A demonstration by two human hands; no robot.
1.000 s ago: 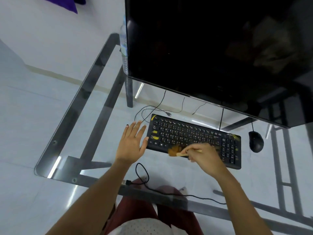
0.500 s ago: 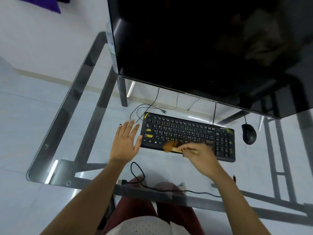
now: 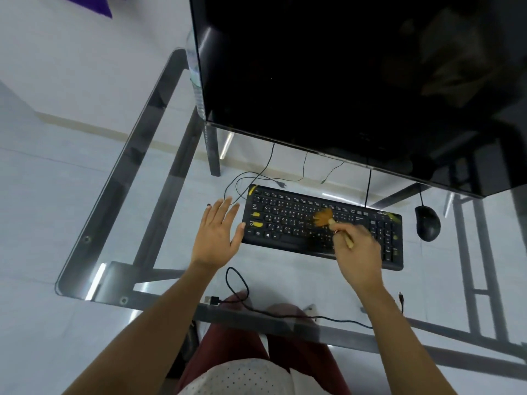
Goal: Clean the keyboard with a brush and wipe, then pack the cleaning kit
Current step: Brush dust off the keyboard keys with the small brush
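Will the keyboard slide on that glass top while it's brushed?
Probably a little: the keyboard looks slim and light and lies on smooth glass. The left hand flat against its end likely steadies it. It seems rigid, unlikely to flex.

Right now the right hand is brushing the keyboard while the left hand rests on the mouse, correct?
Not quite. The head view shows the left hand lying flat at the keyboard's left end; the mouse sits untouched beyond its right end. The right hand does hold the brush.
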